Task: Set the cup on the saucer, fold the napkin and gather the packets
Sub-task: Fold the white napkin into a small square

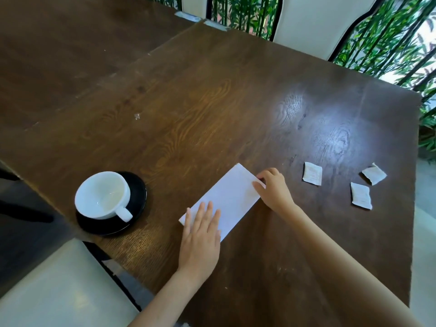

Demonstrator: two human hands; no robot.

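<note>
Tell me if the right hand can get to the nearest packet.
Probably yes: the right hand holds the napkin by its end, and only bare table lies between it and the packet.

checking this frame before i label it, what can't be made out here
Head view, the only one:
Print on the three packets: too small and blurred to read.
Near corner of the napkin: under the flat left hand.
Whether the right hand pinches the napkin's far corner or only presses it: the hand itself hides that.
Middle of the saucer: covered by the cup.
</note>
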